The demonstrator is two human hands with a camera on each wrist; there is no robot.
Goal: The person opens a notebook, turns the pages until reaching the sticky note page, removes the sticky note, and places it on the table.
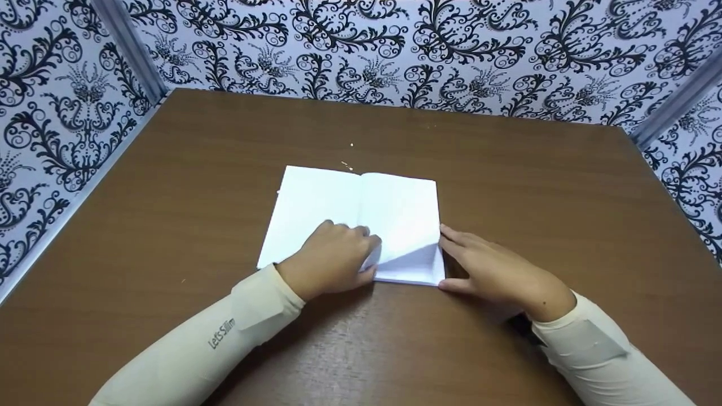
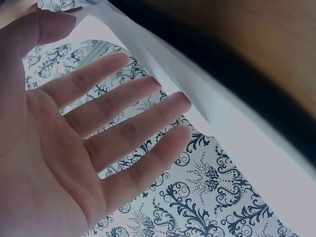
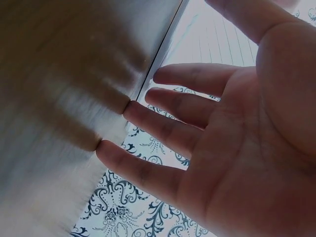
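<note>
An open notebook [image 1: 324, 197] with white pages lies on the brown table. My left hand [image 1: 337, 256] rests over its lower middle near the fold, thumb at the bottom edge. In the left wrist view the fingers [image 2: 140, 128] extend fairly straight, tips against the white paper. My right hand [image 1: 496, 268] lies at the notebook's right edge, with fingertips along that edge and the thumb by the lower right corner. The right wrist view shows its fingers [image 3: 163, 126] extended, two tips meeting the table, and a lined page [image 3: 217, 37] beyond. The right-hand page is slightly raised near its lower corner.
The brown table [image 1: 197, 225] stretches around the notebook on all sides. Small white scraps [image 1: 347, 166] lie just behind the notebook. Black-and-white patterned wall covering [image 1: 366, 51] borders the table at the back and sides.
</note>
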